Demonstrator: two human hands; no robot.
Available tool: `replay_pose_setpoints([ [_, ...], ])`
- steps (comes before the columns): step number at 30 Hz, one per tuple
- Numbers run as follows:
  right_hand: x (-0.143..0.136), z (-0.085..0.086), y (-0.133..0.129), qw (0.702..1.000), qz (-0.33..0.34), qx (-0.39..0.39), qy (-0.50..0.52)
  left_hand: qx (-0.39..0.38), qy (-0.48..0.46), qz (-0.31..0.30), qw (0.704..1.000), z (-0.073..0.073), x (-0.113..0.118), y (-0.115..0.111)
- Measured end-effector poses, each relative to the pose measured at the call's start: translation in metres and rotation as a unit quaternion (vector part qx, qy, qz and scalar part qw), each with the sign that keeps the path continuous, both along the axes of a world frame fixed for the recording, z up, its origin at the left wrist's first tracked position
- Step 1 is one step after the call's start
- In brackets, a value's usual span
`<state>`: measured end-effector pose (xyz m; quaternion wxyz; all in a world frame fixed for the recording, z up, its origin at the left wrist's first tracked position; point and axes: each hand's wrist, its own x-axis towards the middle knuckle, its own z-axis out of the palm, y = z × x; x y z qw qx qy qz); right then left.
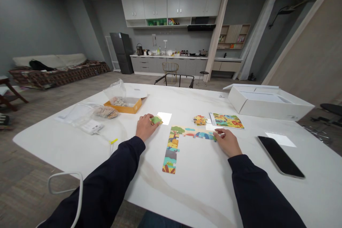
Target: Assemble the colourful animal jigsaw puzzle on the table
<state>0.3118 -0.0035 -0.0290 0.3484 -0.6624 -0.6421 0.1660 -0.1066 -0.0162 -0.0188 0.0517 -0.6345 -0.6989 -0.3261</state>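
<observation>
My left hand (pixel 145 127) is closed on a green puzzle piece (pixel 156 119), left of the joined pieces. My right hand (pixel 227 141) has its fingers pinched at the right end of the joined puzzle strip (pixel 170 155), over a small bluish-green piece (pixel 214 137). The strip forms a corner, with one arm running toward me and the other to the right. A small pile of loose pieces (pixel 200 120) lies beyond the top arm. Beside that pile is a colourful picture sheet (pixel 228 120) with animals.
An orange box (pixel 133 107) and bags of pieces (pixel 106 112) stand at the left, near a white adapter (pixel 92 127) with a cable. At the right are a black phone (pixel 280 157) and a large white box (pixel 267 109). A chair (pixel 175 77) stands beyond the far edge.
</observation>
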Motion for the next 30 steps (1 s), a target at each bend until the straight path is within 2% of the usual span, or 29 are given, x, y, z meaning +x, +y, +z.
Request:
replay_pose_setpoints([
  [4,0.001,-0.002,0.001,1.0,0.003,0.002,-0.001,0.023,-0.02,-0.032,0.999,0.004,0.002,-0.004],
  [6,0.0,-0.001,0.001,1.0,0.003,0.001,0.0,0.055,-0.035,-0.091,0.994,0.009,0.009,-0.01],
  [8,0.0,0.0,0.001,1.0,0.001,-0.001,0.001,0.07,-0.053,-0.175,0.981,0.016,0.021,-0.021],
  [10,-0.001,0.0,0.001,1.0,-0.001,0.001,0.002,0.048,-0.07,-0.268,0.96,0.023,0.038,-0.035],
  [13,-0.001,0.0,0.0,1.0,-0.001,0.004,0.003,-0.021,-0.083,-0.401,0.912,0.032,0.063,-0.062],
  [16,0.0,-0.001,0.0,1.0,0.001,0.004,0.005,-0.061,-0.085,-0.484,0.869,0.038,0.081,-0.087],
  [18,0.0,-0.001,0.0,1.0,0.001,0.0,0.007,-0.075,-0.086,-0.506,0.855,0.039,0.087,-0.099],
  [21,0.0,-0.001,0.0,1.0,0.002,0.0,0.007,-0.082,-0.091,-0.506,0.854,0.038,0.09,-0.109],
  [30,-0.001,0.001,-0.001,1.0,-0.001,0.002,0.0,-0.085,-0.041,-0.479,0.873,0.033,0.091,-0.108],
])
